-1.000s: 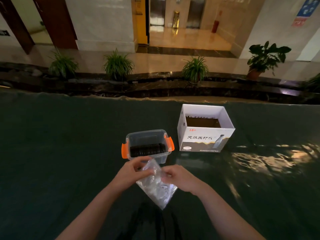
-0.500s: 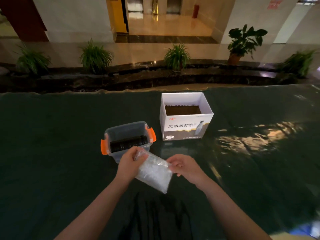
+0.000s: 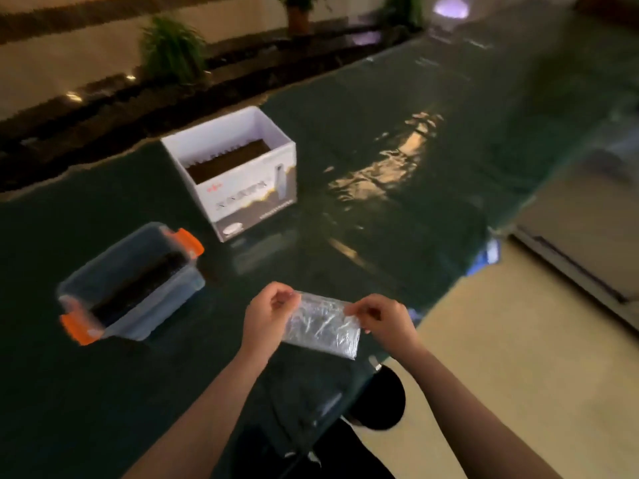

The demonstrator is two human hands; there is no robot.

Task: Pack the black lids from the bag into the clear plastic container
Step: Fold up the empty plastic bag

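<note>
A dark green cloth-covered table (image 3: pixel 345 140) fills our view, which has swung right since a moment ago, so the clear plastic container (image 3: pixel 131 281) now sits well left of us. We hold the crinkled bag (image 3: pixel 321 326) stretched flat between both hands, no longer dangling: left hand (image 3: pixel 268 314) and right hand (image 3: pixel 383 319) each pinch an upper corner. A row of black lids (image 3: pixel 138 286) lies inside the container. A white cardboard box (image 3: pixel 235 171) stands behind.

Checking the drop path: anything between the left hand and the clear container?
Nothing in the head view: only bare dark tabletop separates the left hand, pinching the clear bag, from the clear container.
</note>
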